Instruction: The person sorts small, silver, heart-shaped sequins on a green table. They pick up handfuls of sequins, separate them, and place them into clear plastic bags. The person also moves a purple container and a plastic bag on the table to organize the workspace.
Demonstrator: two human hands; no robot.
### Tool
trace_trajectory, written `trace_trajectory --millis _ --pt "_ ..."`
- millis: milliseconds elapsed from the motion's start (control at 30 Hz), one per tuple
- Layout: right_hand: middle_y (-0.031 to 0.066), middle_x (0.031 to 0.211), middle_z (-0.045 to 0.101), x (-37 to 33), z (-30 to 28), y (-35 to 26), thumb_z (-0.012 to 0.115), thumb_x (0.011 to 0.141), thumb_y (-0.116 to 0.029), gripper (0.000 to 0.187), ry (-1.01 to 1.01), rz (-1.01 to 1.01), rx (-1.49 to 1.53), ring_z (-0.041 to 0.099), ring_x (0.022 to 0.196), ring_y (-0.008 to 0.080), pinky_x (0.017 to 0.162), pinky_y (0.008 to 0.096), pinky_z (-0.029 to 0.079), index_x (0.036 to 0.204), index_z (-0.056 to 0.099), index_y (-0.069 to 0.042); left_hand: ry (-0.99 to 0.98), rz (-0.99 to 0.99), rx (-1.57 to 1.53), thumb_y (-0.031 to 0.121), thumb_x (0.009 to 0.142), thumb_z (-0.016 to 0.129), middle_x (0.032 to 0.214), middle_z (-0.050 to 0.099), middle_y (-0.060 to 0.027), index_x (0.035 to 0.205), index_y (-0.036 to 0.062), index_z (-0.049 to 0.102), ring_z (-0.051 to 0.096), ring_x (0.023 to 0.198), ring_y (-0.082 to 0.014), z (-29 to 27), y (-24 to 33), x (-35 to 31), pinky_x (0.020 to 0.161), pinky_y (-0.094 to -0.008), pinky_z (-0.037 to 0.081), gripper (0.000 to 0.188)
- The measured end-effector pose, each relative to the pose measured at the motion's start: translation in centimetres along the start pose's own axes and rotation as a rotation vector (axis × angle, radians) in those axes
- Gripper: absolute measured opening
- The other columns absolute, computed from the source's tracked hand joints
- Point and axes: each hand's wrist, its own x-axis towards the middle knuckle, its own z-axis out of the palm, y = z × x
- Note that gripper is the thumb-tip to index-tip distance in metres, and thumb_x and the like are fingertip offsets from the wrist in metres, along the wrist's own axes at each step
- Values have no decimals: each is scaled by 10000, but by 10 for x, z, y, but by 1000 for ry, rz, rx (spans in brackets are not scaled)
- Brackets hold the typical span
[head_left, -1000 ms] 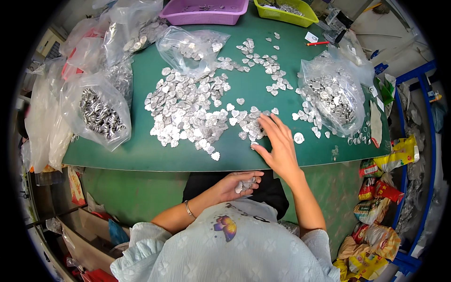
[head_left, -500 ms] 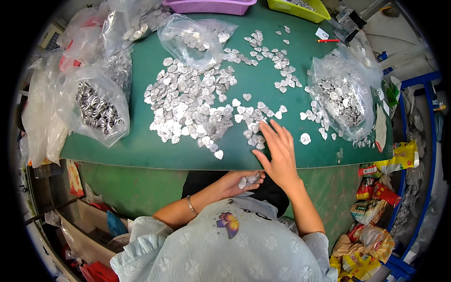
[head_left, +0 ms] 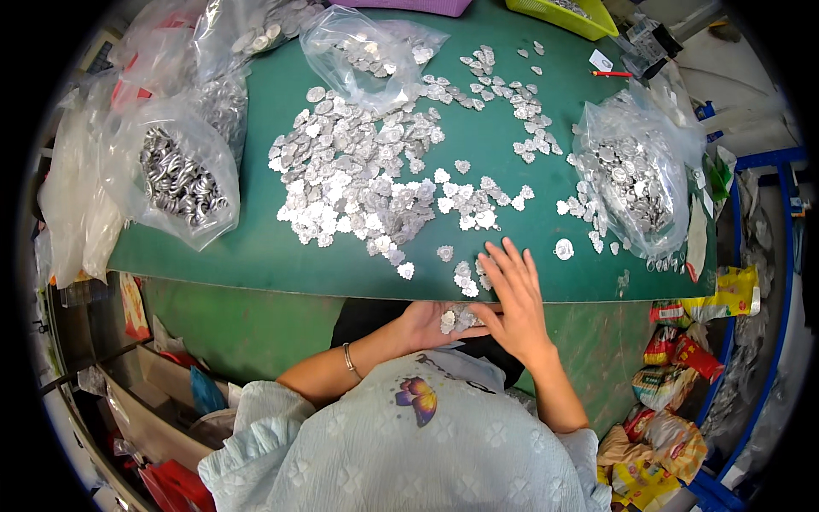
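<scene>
Your right hand (head_left: 517,309) has drawn a few silver pieces (head_left: 465,280) toward the near edge of the green table (head_left: 213,256), mid-frame, loosely spread; your cupped left hand (head_left: 420,326) holds more. Printed packets (head_left: 664,383), lettering too small to read, lie lower right.

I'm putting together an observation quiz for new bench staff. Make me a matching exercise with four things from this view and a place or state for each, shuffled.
Things
1. Left hand
2. Purple plastic basket
3. Red pen or pencil
4. Clear bag of metal rings

Places and states
A. Beside a small white card
B. Toward the left end of the green tabletop
C. Cupped, with silvery scalloped pieces in it
D. Cut off by the picture's top edge

Pairs: 1-C, 2-D, 3-A, 4-B
</scene>
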Motion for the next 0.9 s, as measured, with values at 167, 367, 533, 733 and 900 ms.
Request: trace_trajectory --millis 167,367,533,733,900 --pt "86 1412 395 10 2 -16 696 754 -272 557 -115 -76 -53 285 1344 367 1080 554 212 1267 533 -127 -107 -5 -73 457 970 383 1229 563 -63 1229 141 537 552 1123 -256 -32 -2 1 937 -492 460 437" --pt "67 1379 439 -8 8 -21 696 757 -255 463 -205 -190 5 306 1339 347 1084 538 227 1185 585 -116 -78 -27 -231 420 969 406 1180 578 -84 1218 132 523 568 1091 -262 -38 -1 -5 899 -469 484 399" --pt "95 1385 436 -11 8 -25 708 745 -210 457 -203 -269 214 341 1331 326 1074 526 260 1169 591 -83 -157 -31 -280 415 967 407 1195 567 -102 1213 109 514 571 1095 -256 -50 -5 1 904 -449 494 407" --pt "128 1382 433 27 18 -24 677 771 -201 501 -127 -199 99 357 1320 322 1070 476 298 1211 540 -4 360 -3 7 370 965 414 1106 605 -108 1171 73 532 609 1023 -245 -18 1 -9 831 -448 533 380" --pt "120 1335 484 -16 21 -20 704 739 -172 468 -186 -337 117 409 1288 319 1061 477 317 1160 571 -16 133 -45 -112 285 954 433 1060 619 -117 1097 46 557 622 962 -243 -58 -5 -3 775 -421 545 305"
